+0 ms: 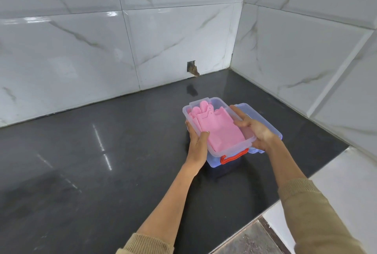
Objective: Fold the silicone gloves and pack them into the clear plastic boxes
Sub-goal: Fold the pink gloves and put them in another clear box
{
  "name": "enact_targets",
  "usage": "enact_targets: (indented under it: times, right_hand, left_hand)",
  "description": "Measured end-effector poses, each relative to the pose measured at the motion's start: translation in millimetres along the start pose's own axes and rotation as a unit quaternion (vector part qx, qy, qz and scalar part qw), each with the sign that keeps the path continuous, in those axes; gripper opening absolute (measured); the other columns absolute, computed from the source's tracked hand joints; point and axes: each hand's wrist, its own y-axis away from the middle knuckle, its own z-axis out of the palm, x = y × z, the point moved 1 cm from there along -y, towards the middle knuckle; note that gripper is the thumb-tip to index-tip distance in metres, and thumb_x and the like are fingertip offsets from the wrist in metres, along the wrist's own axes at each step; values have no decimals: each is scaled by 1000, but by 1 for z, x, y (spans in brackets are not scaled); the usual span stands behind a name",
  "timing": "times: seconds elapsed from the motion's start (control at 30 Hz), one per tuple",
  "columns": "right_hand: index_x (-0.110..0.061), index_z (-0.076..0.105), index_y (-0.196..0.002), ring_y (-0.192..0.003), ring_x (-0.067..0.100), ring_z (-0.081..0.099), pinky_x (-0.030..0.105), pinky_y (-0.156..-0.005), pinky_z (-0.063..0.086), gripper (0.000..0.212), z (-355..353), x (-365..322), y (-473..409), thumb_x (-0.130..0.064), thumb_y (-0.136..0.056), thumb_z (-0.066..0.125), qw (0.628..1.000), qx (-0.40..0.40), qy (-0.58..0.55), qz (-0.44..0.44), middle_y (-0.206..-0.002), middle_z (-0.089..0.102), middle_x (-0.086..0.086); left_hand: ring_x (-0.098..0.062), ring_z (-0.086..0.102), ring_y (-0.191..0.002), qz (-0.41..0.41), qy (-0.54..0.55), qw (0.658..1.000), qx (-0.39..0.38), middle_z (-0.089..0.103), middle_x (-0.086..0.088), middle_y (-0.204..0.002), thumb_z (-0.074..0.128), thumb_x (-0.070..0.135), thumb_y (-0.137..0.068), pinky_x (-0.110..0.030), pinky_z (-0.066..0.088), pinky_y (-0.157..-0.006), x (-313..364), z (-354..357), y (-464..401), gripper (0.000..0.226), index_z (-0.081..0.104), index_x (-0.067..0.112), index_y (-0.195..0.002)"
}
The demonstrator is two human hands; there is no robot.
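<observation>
A clear plastic box [204,101] with an orange handle [234,156] is held a little above the black counter. Folded pink silicone gloves [216,129] lie inside it, fingers pointing away from me. My left hand [196,138] grips the box's left wall, thumb over the rim touching the gloves. My right hand [257,131] grips the right wall, with its fingers over the rim. A clear lid [259,117] lies under and right of the box, partly hidden by my right hand.
The black counter [102,162] runs into a corner of white marble-tiled walls [163,35]. A small hole in the wall [192,69] sits just above the counter, behind the box. The counter's front edge [255,219] cuts diagonally at lower right, beside a white surface [346,172].
</observation>
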Motion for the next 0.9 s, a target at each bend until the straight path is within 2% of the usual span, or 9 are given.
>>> enact_targets:
  times: [0.13,0.2,0.27,0.37,0.5,0.63,0.77,0.9]
  right_hand:
    - [-44,40,-137,-109,27,56,36,-63,57,52,15,6,4,-15,-95,50,1000,0,-19,-14,-129,53,-2]
    - [-43,40,-137,-109,28,57,38,-68,56,56,28,11,7,-11,-92,52,999,-10,-49,-20,-127,56,-3]
    - [-41,39,-136,-109,27,58,39,-72,56,57,47,17,10,-10,-91,54,997,-20,-63,-31,-126,57,-2]
    - [-40,39,-136,-108,24,59,39,-75,58,60,82,28,10,-7,-89,55,994,-38,-85,-49,-127,56,-5]
    - [-40,34,-142,-110,20,59,38,-92,50,71,142,46,7,2,-87,52,992,-61,-100,-53,-128,56,-8]
    - [-45,30,-142,-109,9,59,36,-93,50,74,205,72,12,-5,-86,58,991,-103,-52,-67,-119,55,-23]
    - [-52,24,-140,-117,17,54,48,-100,47,69,255,88,20,-19,-90,59,984,-171,-6,-53,-129,49,-18]
    - [-52,23,-139,-115,16,55,47,-98,49,69,286,93,27,-21,-90,59,975,-214,14,-53,-127,49,-19]
  left_hand:
    - [-14,45,-126,4,10,1000,-6,42,2,-140,50,38,-80,-35,47,-101,0,-15,2,77,12,32,-146]
    - [-8,50,-120,8,14,1000,-11,46,4,-134,51,36,-81,-22,52,-88,0,-29,5,74,15,32,-145]
    - [-6,53,-116,8,13,1000,-14,50,7,-130,53,34,-82,-18,54,-81,1,-48,13,70,19,34,-143]
    - [-6,55,-116,5,7,1000,-2,53,11,-129,54,31,-80,-27,53,-89,4,-84,29,68,25,38,-141]
    - [-9,53,-121,-4,12,999,53,55,15,-132,57,28,-72,-38,44,-101,12,-144,59,69,37,43,-137]
    - [-10,61,-112,-27,42,991,121,62,14,-125,64,31,-63,-34,49,-89,20,-200,101,59,54,52,-117]
    - [-15,63,-106,-60,76,975,199,66,13,-117,62,28,-64,-34,52,-79,23,-236,144,60,54,46,-121]
    - [-19,60,-112,-62,73,964,248,64,11,-121,58,26,-68,-41,51,-89,29,-252,173,61,52,45,-125]
